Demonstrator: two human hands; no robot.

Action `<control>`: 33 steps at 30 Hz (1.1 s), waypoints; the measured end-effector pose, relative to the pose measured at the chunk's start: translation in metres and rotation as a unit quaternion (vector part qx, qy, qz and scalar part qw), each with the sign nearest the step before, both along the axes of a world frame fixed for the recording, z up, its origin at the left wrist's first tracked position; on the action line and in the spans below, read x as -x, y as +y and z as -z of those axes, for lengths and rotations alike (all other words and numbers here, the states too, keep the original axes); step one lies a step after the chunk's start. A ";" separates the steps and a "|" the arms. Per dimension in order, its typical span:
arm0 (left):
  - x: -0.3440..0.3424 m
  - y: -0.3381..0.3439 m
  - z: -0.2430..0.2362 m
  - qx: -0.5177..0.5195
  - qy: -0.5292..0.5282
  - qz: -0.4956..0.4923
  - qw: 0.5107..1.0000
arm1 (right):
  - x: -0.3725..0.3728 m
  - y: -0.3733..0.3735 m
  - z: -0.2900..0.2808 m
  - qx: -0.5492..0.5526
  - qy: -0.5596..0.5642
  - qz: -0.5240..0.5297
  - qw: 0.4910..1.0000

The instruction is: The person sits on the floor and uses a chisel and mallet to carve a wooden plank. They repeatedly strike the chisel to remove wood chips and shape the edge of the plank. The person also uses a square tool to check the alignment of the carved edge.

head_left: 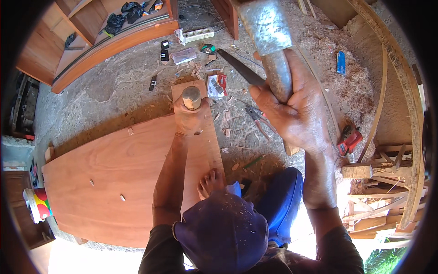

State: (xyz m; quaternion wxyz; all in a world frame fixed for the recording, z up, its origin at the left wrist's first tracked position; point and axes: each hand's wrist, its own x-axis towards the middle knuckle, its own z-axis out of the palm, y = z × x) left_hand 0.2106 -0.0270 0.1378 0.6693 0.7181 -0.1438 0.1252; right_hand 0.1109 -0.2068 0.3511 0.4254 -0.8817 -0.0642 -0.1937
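Left hand (188, 121) closed in a fist around an upright, round, pale wooden handle (191, 97) at the far right corner of a big reddish-brown wooden panel (118, 169); what's under the fist I can't see from here. Right hand (299, 105) wrapped tight on a wooden-shafted hammer with a worn silvery metal head (267, 29), held up off the panel, out past its right edge. Bare foot (211, 183) on the panel, by the right edge. Small wood chips loose on its left half. On the rough grey concrete floor (105, 93) past the far right corner: dark-bladed handsaw (239, 67), dark-jawed pliers (258, 121), green-and-black tape measure (208, 49), white power strip (197, 35).
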 end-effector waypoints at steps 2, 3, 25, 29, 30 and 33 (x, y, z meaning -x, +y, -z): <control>-0.003 0.001 0.001 0.014 0.022 0.002 1.000 | 0.001 -0.001 0.013 -0.010 0.024 -0.001 1.000; -0.003 0.000 0.000 0.022 0.033 0.005 0.999 | 0.002 -0.002 0.018 -0.003 0.027 0.000 1.000; -0.001 0.022 0.033 0.062 -0.104 -0.011 0.993 | -0.016 0.017 0.070 0.280 0.145 -0.145 0.938; -0.005 0.033 0.007 0.175 0.035 -0.028 0.984 | 0.027 0.003 0.074 0.123 0.212 -0.084 0.966; -0.004 0.021 -0.002 0.112 -0.005 -0.028 0.993 | 0.036 -0.002 0.082 0.093 0.212 -0.059 0.971; 0.004 -0.002 -0.025 0.061 -0.026 0.053 0.996 | 0.054 -0.009 0.089 0.002 0.249 -0.017 0.968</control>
